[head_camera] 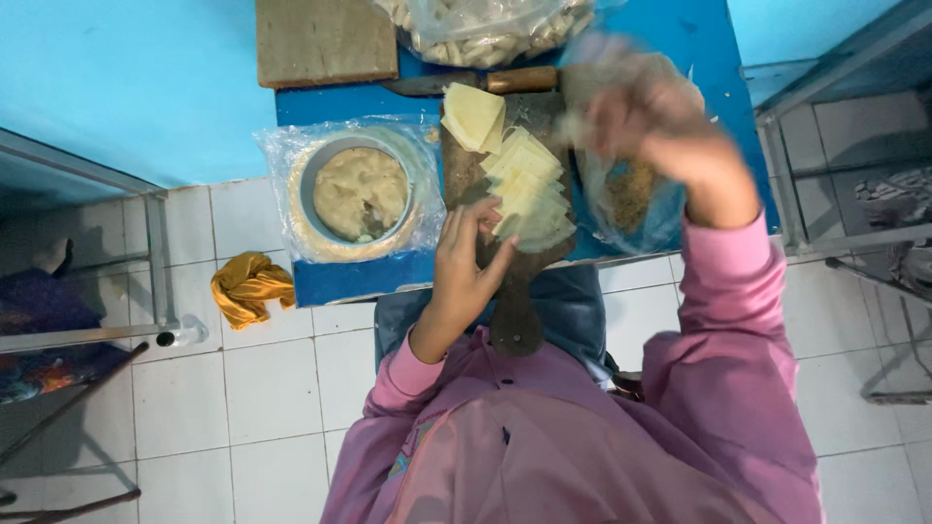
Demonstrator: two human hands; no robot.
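- The left hand rests with fingers spread and loosely curled on the lower end of a dark wooden paddle-shaped board, its fingertips touching the nearest of the pale yellow square dough sheets fanned in a row along the board; it grips nothing firmly.
- The right hand is raised above the far right of the board and blurred with motion; it seems to pinch something pale, but I cannot tell what it holds or how tightly.
- Beneath the right hand lies a clear plastic bag with brownish crumbs, on the blue surface.
- A knife with a wooden handle lies across the top of the board, just beyond the sheets.
- Left of the board sits a round metal bowl of beige filling, wrapped in plastic.
- Further off: a bag of pale finished pieces, a brown slab, and a yellow cloth on the white tiled floor.
- Risk, as I judge it: the board's handle overhangs the surface edge, so leaning on it could tip the sheets off; thin overlapping sheets may stick or tear when lifted.
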